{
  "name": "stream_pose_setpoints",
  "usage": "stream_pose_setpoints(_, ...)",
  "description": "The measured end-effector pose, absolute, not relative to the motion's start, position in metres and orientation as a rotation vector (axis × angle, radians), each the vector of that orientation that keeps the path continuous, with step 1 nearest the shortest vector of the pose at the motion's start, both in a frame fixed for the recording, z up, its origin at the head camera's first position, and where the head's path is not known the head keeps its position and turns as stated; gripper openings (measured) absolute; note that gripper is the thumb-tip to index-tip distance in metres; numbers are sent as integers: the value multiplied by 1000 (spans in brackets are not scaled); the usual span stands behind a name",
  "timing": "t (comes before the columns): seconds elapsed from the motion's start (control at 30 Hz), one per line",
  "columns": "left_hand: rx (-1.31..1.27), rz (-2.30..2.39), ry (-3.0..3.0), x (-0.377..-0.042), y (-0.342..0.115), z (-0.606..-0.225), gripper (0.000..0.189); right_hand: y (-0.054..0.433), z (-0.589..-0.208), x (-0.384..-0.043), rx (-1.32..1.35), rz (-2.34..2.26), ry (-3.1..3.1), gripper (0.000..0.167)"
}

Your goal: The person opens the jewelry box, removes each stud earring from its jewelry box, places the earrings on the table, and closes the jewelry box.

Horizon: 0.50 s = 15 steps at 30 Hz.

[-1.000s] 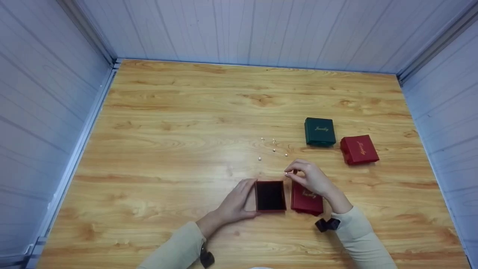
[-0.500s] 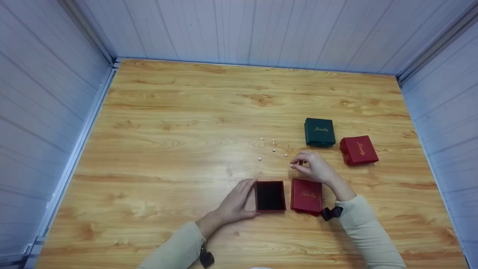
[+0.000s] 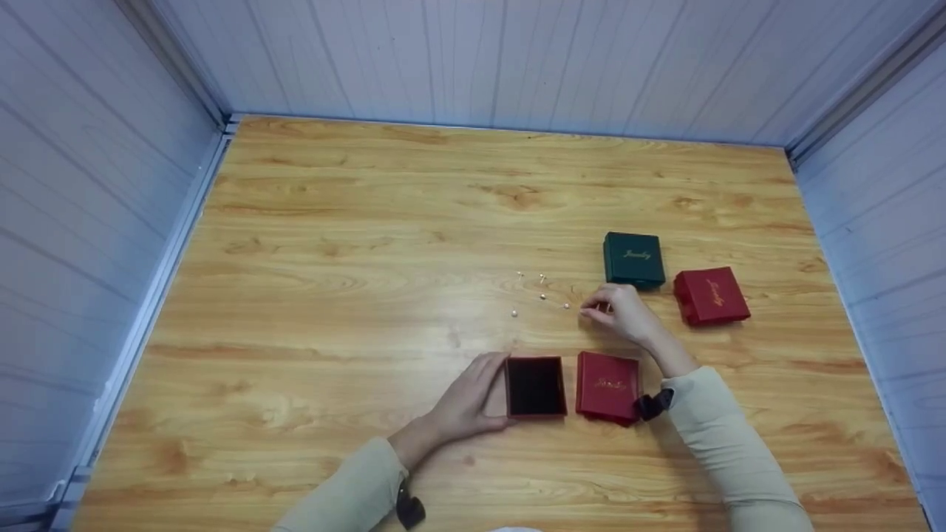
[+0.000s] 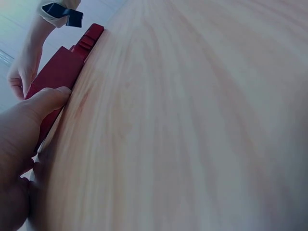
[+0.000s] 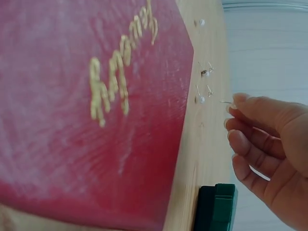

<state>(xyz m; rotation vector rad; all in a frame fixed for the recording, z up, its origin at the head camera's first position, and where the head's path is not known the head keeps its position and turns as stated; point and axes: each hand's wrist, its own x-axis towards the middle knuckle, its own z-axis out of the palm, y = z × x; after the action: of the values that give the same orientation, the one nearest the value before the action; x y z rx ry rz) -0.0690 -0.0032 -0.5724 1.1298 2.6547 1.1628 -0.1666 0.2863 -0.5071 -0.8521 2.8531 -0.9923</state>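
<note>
In the head view, a red jewelry box (image 3: 563, 388) with a dark inside stands uncovered. My left hand (image 3: 465, 399) holds it by its left side, the thumb at the near edge and fingers at the far corner; the left wrist view shows that thumb (image 4: 50, 100) against the red wall. My right hand (image 3: 624, 312) is over the table near the green box. Thumb and index finger pinch a tiny earring, whose thin pin (image 5: 225, 101) shows in the right wrist view. Its other end is hidden by the fingertips. Several small pearl stud earrings (image 3: 514, 314) lie left of this hand.
A red piece lettered in gold (image 3: 607, 388), box or lid, lies just right of the uncovered box. Farther back are a closed green box (image 3: 633, 260) and another red box (image 3: 713, 295). Pale panel walls (image 3: 473, 66) border the wooden table at the back and sides.
My right hand has moved away from the uncovered box, back and slightly right, toward the green box, still pinching the earring. My left hand and the boxes have stayed in place.
</note>
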Motion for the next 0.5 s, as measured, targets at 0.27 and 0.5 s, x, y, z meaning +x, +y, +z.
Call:
stream_pose_setpoints(0.27,1137,1180,2642,-69,-3,-572,93,286,-508,-178,-691,-842,2819,6)
stream_pose_setpoints(0.5,1151,1175,2653,-69,-4,-573,94,284,-508,-184,-609,-758,2801,8)
